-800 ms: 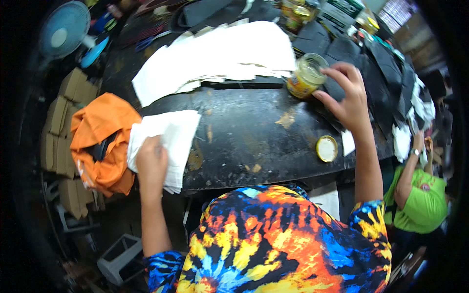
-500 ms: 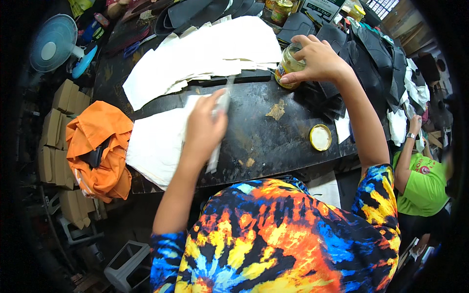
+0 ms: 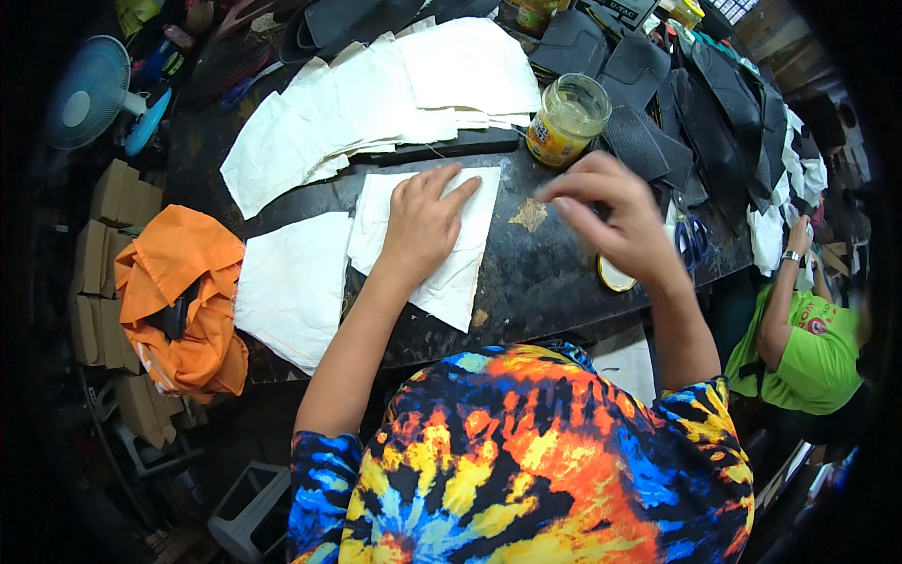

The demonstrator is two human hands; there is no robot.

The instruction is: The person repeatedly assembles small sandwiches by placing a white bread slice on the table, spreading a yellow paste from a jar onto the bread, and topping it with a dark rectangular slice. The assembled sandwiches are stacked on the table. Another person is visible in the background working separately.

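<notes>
A white cloth piece [image 3: 442, 246] lies on the dark bench [image 3: 545, 282], near its front edge. The left hand [image 3: 423, 226] lies flat on it, palm down, fingers spread and open, gripping nothing. To its left a second white piece [image 3: 291, 282] lies just beside it, their edges meeting or overlapping slightly.

The right hand [image 3: 611, 211] hovers over the bench to the right of the cloth, fingers curled loosely with thumb and forefinger near each other; it is blurred, and whether it pinches anything cannot be told. Under its wrist lies a round yellow lid [image 3: 615, 277], partly hidden.

Beyond the right hand stands an open glass jar [image 3: 567, 119] with a yellowish paste low inside. A yellowish smear [image 3: 529, 214] marks the bench between jar and cloth.

Behind, a stack of white pieces [image 3: 395, 94] fans across the bench. Black pieces [image 3: 658, 103] lie to the right, with blue-handled scissors [image 3: 691, 235]. An orange cloth [image 3: 178, 291] rests at the left end, a fan [image 3: 89, 94] beyond it. Another person in a green shirt [image 3: 799, 348] sits at the right.
</notes>
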